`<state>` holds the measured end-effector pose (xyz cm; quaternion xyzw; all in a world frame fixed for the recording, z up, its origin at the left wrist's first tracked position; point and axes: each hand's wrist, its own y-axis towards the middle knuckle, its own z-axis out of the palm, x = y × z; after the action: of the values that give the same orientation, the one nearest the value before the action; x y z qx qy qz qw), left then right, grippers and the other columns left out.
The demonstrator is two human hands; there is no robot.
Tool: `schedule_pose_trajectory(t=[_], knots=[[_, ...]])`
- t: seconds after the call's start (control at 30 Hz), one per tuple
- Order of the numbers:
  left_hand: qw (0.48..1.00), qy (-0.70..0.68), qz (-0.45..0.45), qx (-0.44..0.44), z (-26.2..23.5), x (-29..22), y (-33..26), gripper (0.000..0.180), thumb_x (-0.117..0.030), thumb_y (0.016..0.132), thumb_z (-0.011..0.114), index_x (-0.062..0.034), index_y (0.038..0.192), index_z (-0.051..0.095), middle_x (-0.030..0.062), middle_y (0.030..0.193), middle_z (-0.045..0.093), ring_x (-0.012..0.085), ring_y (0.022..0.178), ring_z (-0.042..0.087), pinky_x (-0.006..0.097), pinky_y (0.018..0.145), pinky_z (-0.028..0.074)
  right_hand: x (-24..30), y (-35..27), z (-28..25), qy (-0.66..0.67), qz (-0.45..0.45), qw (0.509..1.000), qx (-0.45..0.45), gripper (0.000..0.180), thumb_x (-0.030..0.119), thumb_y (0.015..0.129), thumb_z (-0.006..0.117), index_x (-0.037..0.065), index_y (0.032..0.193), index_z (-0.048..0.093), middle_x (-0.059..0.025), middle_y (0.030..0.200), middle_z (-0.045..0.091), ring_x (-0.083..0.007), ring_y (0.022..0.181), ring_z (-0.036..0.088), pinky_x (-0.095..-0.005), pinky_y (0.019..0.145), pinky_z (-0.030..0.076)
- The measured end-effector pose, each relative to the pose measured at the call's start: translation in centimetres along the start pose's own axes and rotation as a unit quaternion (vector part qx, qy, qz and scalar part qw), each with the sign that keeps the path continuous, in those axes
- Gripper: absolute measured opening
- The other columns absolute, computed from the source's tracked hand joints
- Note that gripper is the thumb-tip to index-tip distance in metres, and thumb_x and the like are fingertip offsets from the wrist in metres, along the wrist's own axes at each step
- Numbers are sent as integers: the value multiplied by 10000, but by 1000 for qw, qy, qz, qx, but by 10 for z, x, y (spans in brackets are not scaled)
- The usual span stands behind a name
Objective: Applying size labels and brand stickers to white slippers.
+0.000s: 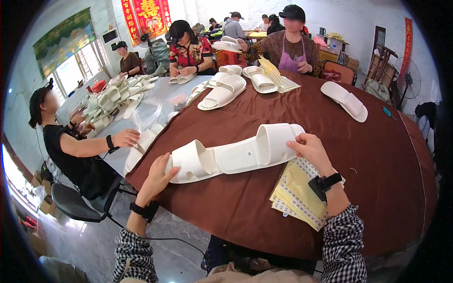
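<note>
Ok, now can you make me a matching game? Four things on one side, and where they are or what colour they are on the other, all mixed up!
Things:
1. Apron
2. Two white slippers lying end to end
3. Small object far right on the brown cloth
4. Label sheets nearest the camera

Places and colours:
A. Teal
B. Beside and below the right hand
C. Lilac
D. Held up between the left hand and the right hand

Right pairs: 1-C, 2-D, 3-A, 4-B
</note>
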<state>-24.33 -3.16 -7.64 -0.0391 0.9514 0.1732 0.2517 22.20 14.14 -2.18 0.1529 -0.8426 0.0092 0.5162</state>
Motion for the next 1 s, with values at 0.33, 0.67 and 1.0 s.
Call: schedule_pose_trajectory(t=[0.33, 0.67, 1.0], knots=[[992, -124, 26, -22, 28, -69, -14, 872, -350, 829, 830, 23, 1490, 401, 232, 1388, 501, 365, 1310, 467, 445, 1121, 372, 6, -3, 7, -17, 22, 998, 54, 325, 297, 905, 763, -22, 919, 701, -36, 747, 671, -86, 648, 655, -242, 604, 540], [987, -145, 52, 50, 37, -94, -17, 962, -306, 821, 833, -2, 1564, 301, 241, 1482, 442, 375, 1385, 413, 444, 1161, 335, 18, -9, 14, 36, 51, 979, 193, 269, 239, 962, 701, -25, 928, 659, -64, 793, 688, -130, 706, 707, -260, 666, 590], [928, -360, 42, 81, 38, -112, -20, 864, -138, 1034, 569, -55, 1630, -51, 220, 1617, 250, 304, 1513, 250, 397, 1232, 187, 25, -11, 17, 21, -38, 966, 254, 216, 132, 976, 661, -82, 981, 627, -128, 837, 719, -179, 759, 748, -295, 668, 614]])
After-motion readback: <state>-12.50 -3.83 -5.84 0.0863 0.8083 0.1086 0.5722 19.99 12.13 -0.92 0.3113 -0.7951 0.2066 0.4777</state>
